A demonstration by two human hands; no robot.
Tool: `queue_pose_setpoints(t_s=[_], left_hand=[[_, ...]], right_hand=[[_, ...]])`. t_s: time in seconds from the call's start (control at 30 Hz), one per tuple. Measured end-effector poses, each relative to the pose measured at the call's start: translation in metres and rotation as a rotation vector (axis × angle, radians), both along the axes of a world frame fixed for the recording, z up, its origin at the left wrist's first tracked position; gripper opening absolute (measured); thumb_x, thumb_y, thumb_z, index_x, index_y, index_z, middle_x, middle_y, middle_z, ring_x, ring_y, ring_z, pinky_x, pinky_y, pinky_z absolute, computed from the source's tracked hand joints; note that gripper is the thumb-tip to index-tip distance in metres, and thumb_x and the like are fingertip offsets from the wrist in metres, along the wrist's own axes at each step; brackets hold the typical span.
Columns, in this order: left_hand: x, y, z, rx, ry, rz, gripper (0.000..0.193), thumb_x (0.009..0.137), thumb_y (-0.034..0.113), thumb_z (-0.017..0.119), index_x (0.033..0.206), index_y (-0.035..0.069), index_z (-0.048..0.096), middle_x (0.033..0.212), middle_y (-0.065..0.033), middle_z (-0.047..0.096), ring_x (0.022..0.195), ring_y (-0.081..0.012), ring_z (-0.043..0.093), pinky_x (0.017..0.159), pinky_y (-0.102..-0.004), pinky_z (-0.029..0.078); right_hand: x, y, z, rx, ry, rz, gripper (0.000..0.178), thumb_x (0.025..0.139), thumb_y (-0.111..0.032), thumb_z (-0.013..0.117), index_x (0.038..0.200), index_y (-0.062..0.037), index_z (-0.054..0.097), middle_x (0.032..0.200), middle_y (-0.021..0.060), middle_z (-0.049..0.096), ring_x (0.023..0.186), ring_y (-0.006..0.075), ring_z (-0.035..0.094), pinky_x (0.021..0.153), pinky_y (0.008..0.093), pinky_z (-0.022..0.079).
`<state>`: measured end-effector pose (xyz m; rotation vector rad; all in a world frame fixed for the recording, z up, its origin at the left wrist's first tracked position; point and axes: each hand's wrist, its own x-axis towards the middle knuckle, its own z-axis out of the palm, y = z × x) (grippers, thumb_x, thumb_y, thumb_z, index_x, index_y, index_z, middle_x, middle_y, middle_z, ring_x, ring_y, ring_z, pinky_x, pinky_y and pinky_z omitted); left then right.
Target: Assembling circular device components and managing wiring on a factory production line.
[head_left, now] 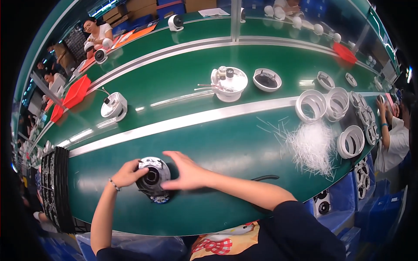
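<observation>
A round camera part point(153, 174) with a black centre, a white rim and small circuit boards along its edge rests on the green bench before me. My left hand point(129, 174) holds it from the left, thumb across the black centre. On its other side is my right hand point(187, 172), thumb and fingers spread wide. The right fingertips are close to the rim; whether they touch it I cannot tell. A short black curved strip point(264, 178) lies beyond my right forearm and is partly hidden by it.
A pile of thin white strips point(311, 148) lies at right, beside white ring housings point(352, 142). Black racks point(56, 189) stand at the left end. On the conveyor belt point(174, 89) beyond sit white camera bodies point(229, 82) with wires. Co-workers sit at far left and right.
</observation>
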<state>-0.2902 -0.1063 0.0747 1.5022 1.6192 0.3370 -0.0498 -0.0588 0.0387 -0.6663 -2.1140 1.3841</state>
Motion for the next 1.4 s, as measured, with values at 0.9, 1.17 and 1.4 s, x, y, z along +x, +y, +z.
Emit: queue_pose_setpoints(t_s=[0.9,1.17,1.4], left_hand=[[0.262,0.271,0.006,0.951,0.388,-0.289,0.018,0.066,0.020,0.069,0.078,0.007,0.066,0.082,-0.0104,0.058,0.086,-0.0264,0.053,0.075,-0.0356,0.044],[0.266,0.301,-0.005,0.730,-0.044,-0.167,0.014,0.067,0.019,0.067,0.069,0.005,0.066,0.083,-0.0133,0.059,0.073,-0.0246,0.059,0.069,-0.0326,0.047],[0.277,0.305,-0.004,0.731,-0.058,-0.142,0.015,0.067,0.018,0.067,0.068,0.004,0.066,0.080,-0.0122,0.058,0.073,-0.0233,0.059,0.068,-0.0323,0.047]], right_hand=[[0.216,0.113,0.036,0.214,-0.166,-0.865,0.045,0.056,-0.027,0.071,0.092,-0.0006,0.063,0.080,0.0059,0.052,0.060,0.0121,0.052,0.057,0.0232,0.045],[0.207,0.156,0.030,0.307,-0.436,-0.947,0.051,0.053,-0.032,0.068,0.091,0.0009,0.063,0.082,0.0113,0.053,0.072,0.0240,0.055,0.066,0.0313,0.046],[0.209,0.165,0.033,0.274,-0.471,-0.896,0.049,0.053,-0.033,0.067,0.089,0.0011,0.064,0.080,0.0118,0.053,0.076,0.0255,0.055,0.067,0.0329,0.045]])
